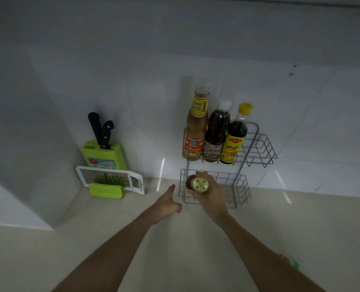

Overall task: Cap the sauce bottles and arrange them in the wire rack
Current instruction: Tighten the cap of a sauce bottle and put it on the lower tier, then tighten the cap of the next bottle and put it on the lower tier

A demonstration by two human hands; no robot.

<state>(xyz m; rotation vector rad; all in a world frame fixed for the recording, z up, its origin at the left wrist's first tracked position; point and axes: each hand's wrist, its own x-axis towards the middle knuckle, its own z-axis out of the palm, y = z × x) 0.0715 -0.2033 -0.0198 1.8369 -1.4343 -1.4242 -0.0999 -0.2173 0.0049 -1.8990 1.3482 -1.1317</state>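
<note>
A two-tier grey wire rack (pixel 259 148) stands against the tiled wall. Its upper shelf holds three capped bottles side by side: a tall brown sauce bottle (pixel 196 131), a dark bottle with a white cap (pixel 216 133), and a dark bottle with a yellow cap and yellow label (pixel 235 140). My right hand (pixel 210 197) grips a red sauce bottle with a gold cap (pixel 198 185) at the left end of the lower shelf (pixel 238 186). My left hand (pixel 168 203) hovers just left of the rack, fingers spread, holding nothing.
A green knife block (pixel 105 154) with two black-handled knives stands in the corner at left. A white and green grater (pixel 109 180) leans in front of it. The beige counter (pixel 175 249) spreads toward me. A small green object (pixel 294 263) lies by my right forearm.
</note>
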